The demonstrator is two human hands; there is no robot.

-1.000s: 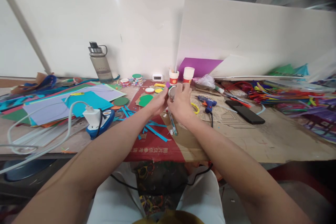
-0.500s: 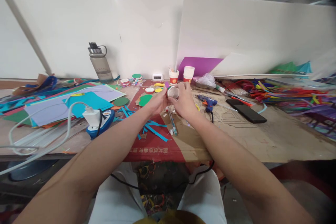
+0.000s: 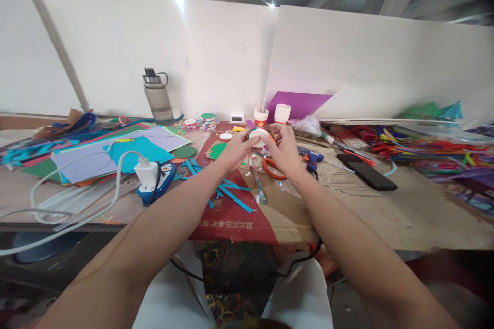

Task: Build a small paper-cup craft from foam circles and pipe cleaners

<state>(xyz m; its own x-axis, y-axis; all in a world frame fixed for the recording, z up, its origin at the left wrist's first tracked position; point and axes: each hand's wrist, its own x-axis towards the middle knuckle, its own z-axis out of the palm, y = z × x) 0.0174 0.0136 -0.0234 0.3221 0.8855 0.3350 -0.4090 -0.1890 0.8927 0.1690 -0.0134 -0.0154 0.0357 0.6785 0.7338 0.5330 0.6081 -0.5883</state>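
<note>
Between both hands is a small round white paper piece [image 3: 259, 135] with a green edge, its flat face towards me. My left hand [image 3: 238, 150] pinches it from the left side, thumb across the front. My right hand [image 3: 286, 150] grips it from the right with thumb and fingertips. Just below the right hand lie orange scissor-like handles [image 3: 274, 170]. A pen with a teal barrel [image 3: 260, 187] lies beneath the hands. Left of them are a green paper round [image 3: 218, 150] and a red-rimmed white disc [image 3: 225, 137]. The fingers hide part of the held piece.
Blue paper strips [image 3: 235, 198] lie in front. A blue glue gun [image 3: 313, 159] and black phone [image 3: 366, 170] are to the right. Paper cups [image 3: 282, 113] and a small digital clock [image 3: 236, 117] stand behind. A corded power strip [image 3: 156, 185], coloured sheets [image 3: 85, 162] and a bottle [image 3: 157, 97] are leftward.
The round piece has turned from showing its hollow side to showing a flat white face. My right hand has shifted slightly right, and orange handles now show below it. The view has shifted slightly.
</note>
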